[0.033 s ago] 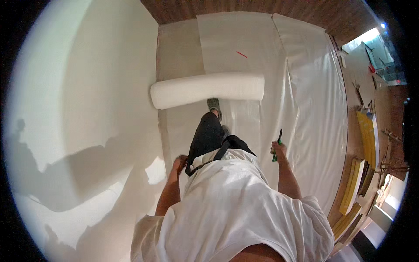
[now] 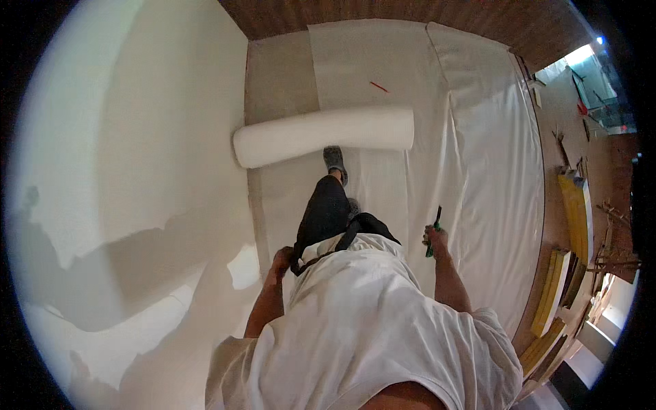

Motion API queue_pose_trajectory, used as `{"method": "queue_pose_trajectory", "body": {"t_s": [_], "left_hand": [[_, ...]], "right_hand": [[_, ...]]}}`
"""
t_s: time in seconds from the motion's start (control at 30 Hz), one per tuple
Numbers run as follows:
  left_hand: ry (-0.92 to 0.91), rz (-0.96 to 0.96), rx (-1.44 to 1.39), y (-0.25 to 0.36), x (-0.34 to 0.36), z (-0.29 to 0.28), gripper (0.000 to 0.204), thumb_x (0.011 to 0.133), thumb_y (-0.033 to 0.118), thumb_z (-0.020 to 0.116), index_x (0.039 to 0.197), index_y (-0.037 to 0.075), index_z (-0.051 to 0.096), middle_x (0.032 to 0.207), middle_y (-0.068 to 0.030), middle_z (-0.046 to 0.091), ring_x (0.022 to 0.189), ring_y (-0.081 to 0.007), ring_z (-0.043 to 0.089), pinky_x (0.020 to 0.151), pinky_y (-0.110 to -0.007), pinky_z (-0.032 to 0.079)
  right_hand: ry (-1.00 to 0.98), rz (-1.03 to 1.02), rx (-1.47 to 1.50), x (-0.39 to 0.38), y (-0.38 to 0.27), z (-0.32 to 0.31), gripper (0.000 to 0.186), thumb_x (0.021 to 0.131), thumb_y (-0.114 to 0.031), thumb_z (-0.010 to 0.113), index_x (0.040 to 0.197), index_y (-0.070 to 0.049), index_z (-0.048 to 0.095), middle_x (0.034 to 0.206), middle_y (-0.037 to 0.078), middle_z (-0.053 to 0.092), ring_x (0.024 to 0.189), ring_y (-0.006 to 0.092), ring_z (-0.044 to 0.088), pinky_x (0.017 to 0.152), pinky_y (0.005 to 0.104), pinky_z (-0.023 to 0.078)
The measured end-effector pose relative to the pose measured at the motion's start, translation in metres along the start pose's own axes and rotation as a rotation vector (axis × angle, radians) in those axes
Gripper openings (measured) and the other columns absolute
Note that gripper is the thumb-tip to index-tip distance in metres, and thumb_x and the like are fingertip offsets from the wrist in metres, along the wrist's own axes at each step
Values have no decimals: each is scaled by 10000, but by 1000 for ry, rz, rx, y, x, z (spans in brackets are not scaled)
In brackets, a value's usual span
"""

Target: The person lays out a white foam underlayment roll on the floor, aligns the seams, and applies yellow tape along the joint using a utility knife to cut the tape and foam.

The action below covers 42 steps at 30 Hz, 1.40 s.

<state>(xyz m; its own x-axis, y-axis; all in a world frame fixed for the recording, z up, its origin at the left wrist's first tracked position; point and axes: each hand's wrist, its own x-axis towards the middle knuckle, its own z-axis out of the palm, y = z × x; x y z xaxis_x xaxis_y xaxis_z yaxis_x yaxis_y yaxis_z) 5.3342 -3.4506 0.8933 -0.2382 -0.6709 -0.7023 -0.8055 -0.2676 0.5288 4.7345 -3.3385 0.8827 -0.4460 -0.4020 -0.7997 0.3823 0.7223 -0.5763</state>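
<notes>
My right hand (image 2: pixel 436 237) is closed around a green and black utility knife (image 2: pixel 438 222), its dark narrow end pointing away from me. My left hand (image 2: pixel 282 260) is beside my hip, against the dark trousers; its fingers are mostly hidden. Ahead lies a thick white roll of sheeting (image 2: pixel 324 137), crosswise on the floor, its left end close to the wall. My foot in a dark shoe (image 2: pixel 335 162) is at the near side of the roll. Pale sheeting (image 2: pixel 383 198) lies flat beneath me.
A pale wall (image 2: pixel 171 137) rises at the left. Wrinkled translucent sheeting (image 2: pixel 499 171) covers the floor at the right. A thin red stick-like thing (image 2: pixel 378 87) lies beyond the roll. Yellow-sided long packs (image 2: pixel 550 294) and loose pieces lie at the far right. Brown wood-look surface (image 2: pixel 396 10) borders the far end.
My foot shows more fully at the roll, and the roll has shifted slightly away from me. The knife stays in my right hand, which sits slightly lower.
</notes>
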Motion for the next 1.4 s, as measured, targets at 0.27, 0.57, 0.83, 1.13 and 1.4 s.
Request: {"method": "queue_pose_trajectory", "body": {"t_s": [0.27,0.57,0.83,1.13,1.4], "left_hand": [[113,202,286,59,135,-71,234,964,95,578,1138,39,724,1092,-176,721,1000,-324,710,874,-432,561],[-3,126,204,159,323,-152,148,938,124,661,1062,59,711,1108,-87,711,963,-222,719,841,-351,604],[82,-65,-400,240,453,-260,293,989,286,580,1024,16,689,906,-89,722,769,-193,680,716,-352,552],[284,-69,-951,367,552,-336,278,988,281,610,1037,17,681,877,-84,719,738,-171,663,683,-322,541],[127,-310,-694,460,565,-168,142,957,69,608,1040,24,713,957,-102,732,851,-196,724,709,-350,595]], "right_hand": [[-45,268,-260,19,-44,46,237,909,-196,756,920,33,696,774,112,663,587,223,629,545,396,597],[-52,59,-74,144,-263,96,236,928,-191,722,1077,-11,693,884,60,673,743,200,667,589,358,591],[102,-104,-236,164,-470,148,261,965,-202,686,1171,-42,710,949,50,707,804,143,684,597,307,579],[-134,139,-386,246,-430,70,256,981,-226,660,1064,10,712,926,115,722,758,240,694,611,415,605],[-169,141,-215,478,-655,-13,147,915,-136,724,974,-10,677,796,64,666,611,199,615,535,373,500]]}}
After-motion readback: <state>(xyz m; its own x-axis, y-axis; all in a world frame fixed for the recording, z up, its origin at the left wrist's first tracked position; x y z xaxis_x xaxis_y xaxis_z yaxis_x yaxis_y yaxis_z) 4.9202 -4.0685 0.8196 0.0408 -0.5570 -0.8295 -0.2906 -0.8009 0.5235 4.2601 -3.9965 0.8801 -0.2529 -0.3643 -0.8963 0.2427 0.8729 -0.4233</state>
